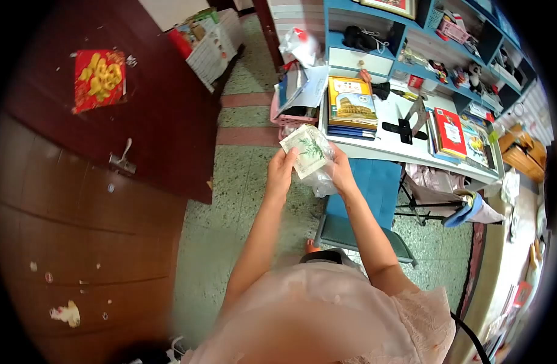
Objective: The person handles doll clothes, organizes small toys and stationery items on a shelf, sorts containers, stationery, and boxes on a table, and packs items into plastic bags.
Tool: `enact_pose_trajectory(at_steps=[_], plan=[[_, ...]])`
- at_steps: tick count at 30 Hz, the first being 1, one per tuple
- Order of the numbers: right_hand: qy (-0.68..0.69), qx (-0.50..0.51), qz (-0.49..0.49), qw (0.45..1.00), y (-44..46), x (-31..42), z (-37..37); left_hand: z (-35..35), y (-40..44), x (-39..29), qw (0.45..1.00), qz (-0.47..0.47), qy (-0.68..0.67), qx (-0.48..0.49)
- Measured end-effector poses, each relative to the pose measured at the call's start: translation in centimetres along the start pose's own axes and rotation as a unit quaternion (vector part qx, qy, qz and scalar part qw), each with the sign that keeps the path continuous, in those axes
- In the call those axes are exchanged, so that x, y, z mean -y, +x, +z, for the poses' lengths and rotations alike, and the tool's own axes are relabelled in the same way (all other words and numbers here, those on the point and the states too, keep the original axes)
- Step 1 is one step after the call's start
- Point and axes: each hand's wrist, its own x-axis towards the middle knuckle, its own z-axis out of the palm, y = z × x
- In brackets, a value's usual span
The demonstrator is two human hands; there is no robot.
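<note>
Out in front of my body I hold a pale, flat, square packet or card with a green leafy plant print [310,151]. I cannot make out exactly what it is. My left hand [281,173] grips its left edge, thumb on top. On the other side my right hand [340,170] is closed around crumpled clear plastic [323,184], which hangs below and beside the print. Whether the right fingers also touch the packet is hidden. Beneath the hands are the speckled floor and a blue chair [366,188].
A white desk [394,112] with stacked books [351,103] and a black stand [406,129] is ahead right, under blue shelves [397,51]. A pink basket [281,114] with papers stands beside it. At left is a dark red door [163,115] with a metal handle.
</note>
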Motion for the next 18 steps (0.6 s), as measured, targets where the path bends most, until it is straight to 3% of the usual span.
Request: enact_pose_trajectory(at_steps=[5,9,11,18], plan=[[0.024,-0.128,0.018,0.991,2.0,-0.2,-1.4,0.0,7.6,2.1,0.999,-0.008,-0.001,0.033],[0.032,-0.181,-0.016,0.983,3.9,1.0,-2.6,-0.8,12.8,3.4,0.998,-0.035,-0.016,0.058],[0.034,-0.258,-0.045,0.964,5.4,1.6,-2.6,-0.8,15.8,3.5,0.996,-0.02,0.005,0.087],[-0.003,-0.344,-0.079,0.936,9.4,0.1,-1.8,-0.7,21.8,2.3,0.981,-0.125,0.041,0.142]])
